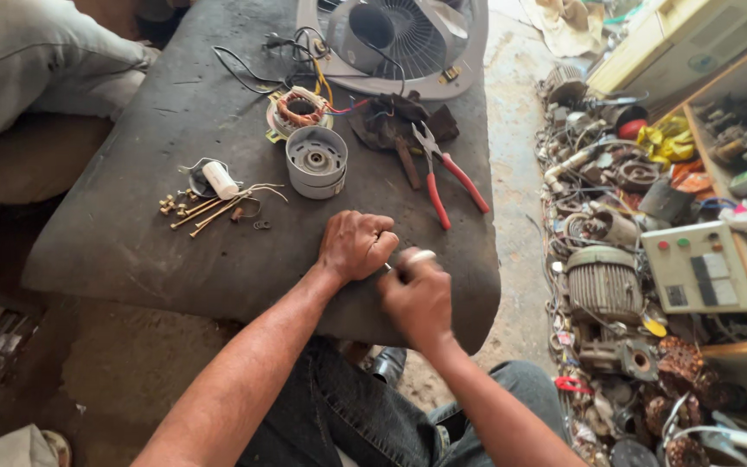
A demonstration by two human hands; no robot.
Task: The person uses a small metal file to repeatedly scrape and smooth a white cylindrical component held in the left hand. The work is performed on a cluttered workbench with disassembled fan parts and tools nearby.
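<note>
Left hand (pixel 356 245) fisted on thin rod; right hand (pixel 417 298) blurred, pinching small pale part (pixel 419 256). Risk: part slips, rolls off worktop (pixel 131 233) edge at 6 o'clock.

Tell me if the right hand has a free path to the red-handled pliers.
Probably yes: the right hand sits just below the red-handled pliers, with only bare table between them. It is closed around a small pale object, which would hamper a grasp.
</note>
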